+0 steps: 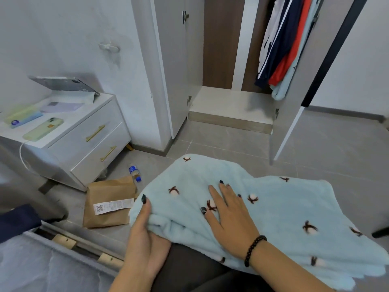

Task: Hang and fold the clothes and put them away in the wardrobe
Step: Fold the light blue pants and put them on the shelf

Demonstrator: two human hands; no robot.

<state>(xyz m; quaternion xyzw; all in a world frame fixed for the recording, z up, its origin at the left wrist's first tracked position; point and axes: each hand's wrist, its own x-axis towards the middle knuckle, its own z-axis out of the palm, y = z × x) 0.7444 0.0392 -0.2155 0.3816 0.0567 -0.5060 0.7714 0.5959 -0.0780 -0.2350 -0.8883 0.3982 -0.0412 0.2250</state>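
Two hands work a pale blue fleece (273,211) spread over the lap: the left hand (147,234) grips its folded edge, thumb on top, while the right hand (229,216) lies flat on it, fingers straight. Beyond, a paper bag (107,203) and bottle (134,172) lie on the floor. Farther off, the wardrobe (231,102) stands open with clothes (284,49) hanging.
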